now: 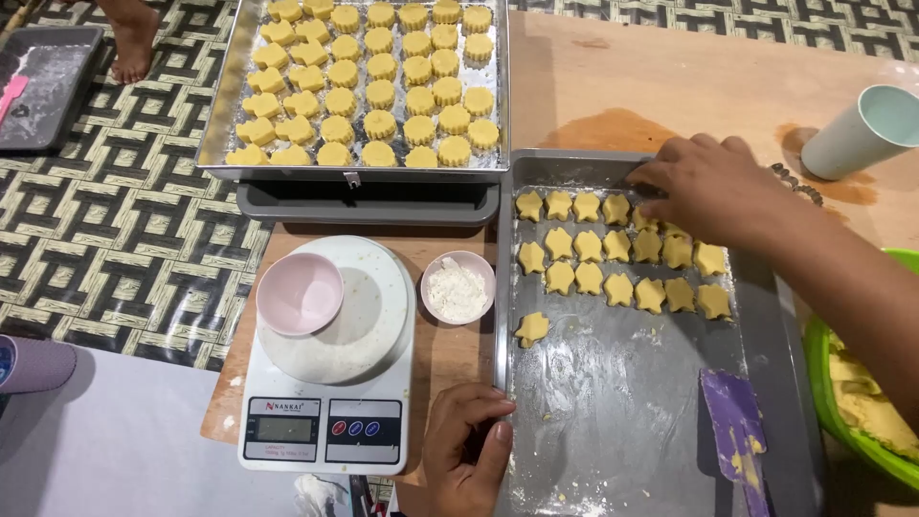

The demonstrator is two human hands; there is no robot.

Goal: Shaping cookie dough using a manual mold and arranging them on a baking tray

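Observation:
A grey baking tray point(622, 402) lies in front of me with several star-shaped yellow dough pieces point(588, 246) in rows at its far end. My right hand point(713, 187) reaches over the tray's far right corner, fingers curled down on the top row; whether it holds a piece is hidden. My left hand point(466, 450) rests on the tray's near left rim, fingers bent over the edge. A single star piece point(532, 328) lies apart on the left. A purple scraper point(735, 429) smeared with dough lies in the tray at the lower right.
A second tray point(230, 124) full of round and star dough pieces sits at the back. A white kitchen scale point(330, 393) carries a pink bowl point(300, 293); a small bowl of flour point(458, 287) stands beside it. A pale cup point(862, 129) and a green bowl of dough point(852, 402) are at the right.

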